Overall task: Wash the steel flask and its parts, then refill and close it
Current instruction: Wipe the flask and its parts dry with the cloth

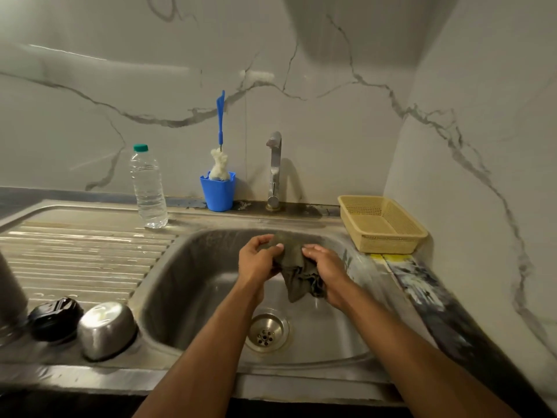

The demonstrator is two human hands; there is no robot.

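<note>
Over the steel sink basin (193,297) both my hands grip a crumpled grey-green cloth (297,267). My left hand (256,260) pinches its upper left part and my right hand (325,267) holds its right side. On the drainboard at the lower left lie the flask's parts: a steel cup lid (105,328) upside down and a black stopper (55,318) beside it. At the far left edge stands the dark steel flask body (9,297), mostly cut off by the frame.
A tap (275,170) rises behind the basin, with no water running. A clear water bottle (148,188) with a green cap, a blue cup (217,191) holding a bottle brush (220,140), and a beige plastic basket (381,223) stand along the back. The drain (265,333) sits below my arms.
</note>
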